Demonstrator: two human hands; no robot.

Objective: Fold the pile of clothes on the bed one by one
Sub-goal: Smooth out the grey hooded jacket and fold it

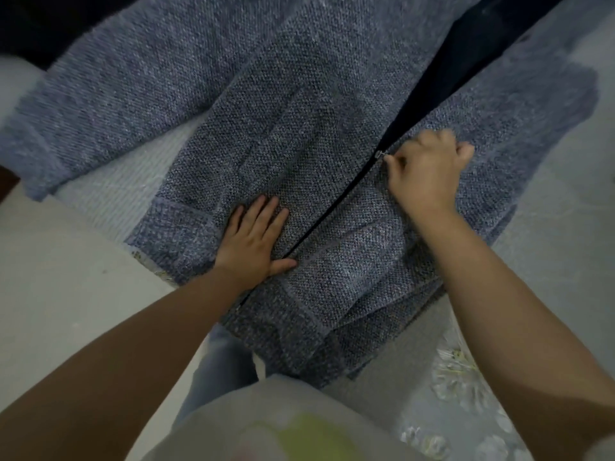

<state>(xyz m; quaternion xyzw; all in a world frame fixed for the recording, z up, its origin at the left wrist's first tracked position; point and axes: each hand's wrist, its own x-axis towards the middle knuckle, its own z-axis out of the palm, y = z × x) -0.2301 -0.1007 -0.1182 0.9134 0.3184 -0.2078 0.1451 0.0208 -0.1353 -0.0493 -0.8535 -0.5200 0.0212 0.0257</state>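
Note:
A blue-grey knitted zip jacket (pixel 293 121) lies spread front-up on the bed, its hem hanging toward me and one sleeve stretched out to the left. Its dark zipper (pixel 336 207) runs diagonally and is closed in the lower part, open above with a dark lining showing. My left hand (pixel 254 242) lies flat, fingers apart, pressing the jacket front beside the zipper's lower end. My right hand (pixel 424 171) is closed in a pinch on the small metal zipper pull (pixel 379 154) halfway up the jacket.
The pale mattress cover (pixel 113 188) shows under the left sleeve. A light floor (pixel 60 281) lies to the left of the bed and a patterned sheet (pixel 456 377) at lower right. My own light shirt and jeans fill the bottom middle.

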